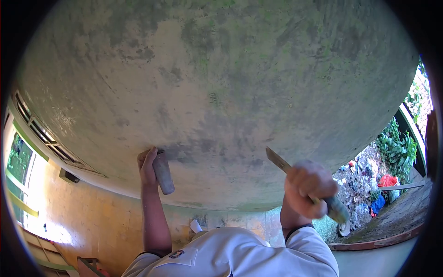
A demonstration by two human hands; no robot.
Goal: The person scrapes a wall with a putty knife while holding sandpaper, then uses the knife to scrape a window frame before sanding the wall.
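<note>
Head view: both hands raised in front of a broad wall (217,83), its surface mottled grey with green patches and darker smears. Left hand (147,167): closed around the upper end of a grey elongated piece (164,175), thumb and fingers pinching it; the piece lies to the right of the fingers in view and hangs down past them, slightly tilted, its rounded lower end free. Its top reaches a dark patch of the wall; contact between the two cannot be told. Right hand (310,187): curled in a fist around the middle of a bladed tool (278,159), somewhat blurred. The blade juts out from the upper left of the fist, narrow, tip slanting up and left toward the wall; the thick greenish handle end (338,211) projects from the lower right. Whether the tip touches the wall cannot be told. The two hands stand well apart, the blade tip lying between them, nearer the right hand. Below and between the forearms: white shirt (230,254) with a chest pocket. Far left: a framed vent (50,141) along the wall, and beyond it a yellowish tiled surface (110,212). Far right: an opening onto a litter heap (360,189), with a red item (388,181) and leafy plants (399,150) beside it.
</note>
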